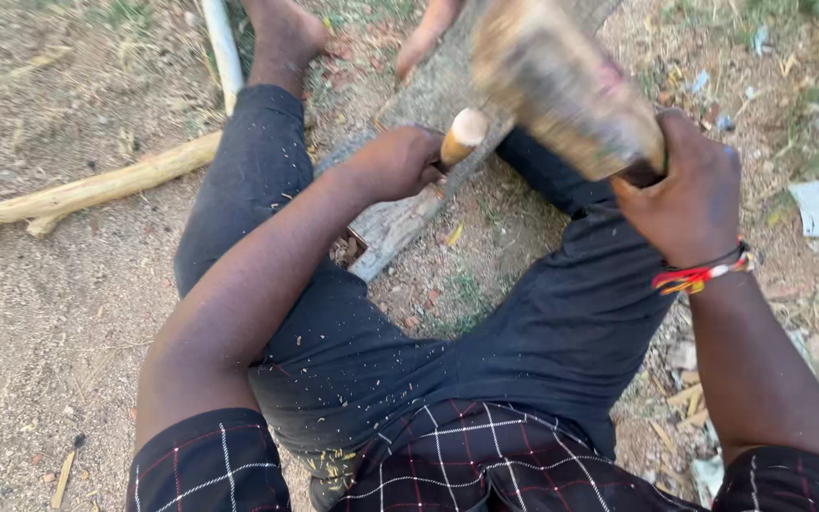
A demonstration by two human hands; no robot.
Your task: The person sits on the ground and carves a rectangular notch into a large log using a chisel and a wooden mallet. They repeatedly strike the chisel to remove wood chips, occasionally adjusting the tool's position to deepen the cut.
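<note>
Wooden mallet (561, 90) motion-blurred, chisel (462, 136) blade hidden by left hand (400, 161), plank (428, 190) top cut off.

Both hands are fisted, left hand (400, 163) low, right hand (689, 194) raised.

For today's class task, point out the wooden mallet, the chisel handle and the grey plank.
wooden mallet (561, 90), head view, on its blurred head.
chisel handle (464, 133), head view, on its rounded pale top.
grey plank (392, 226), head view, on its near end.
</note>
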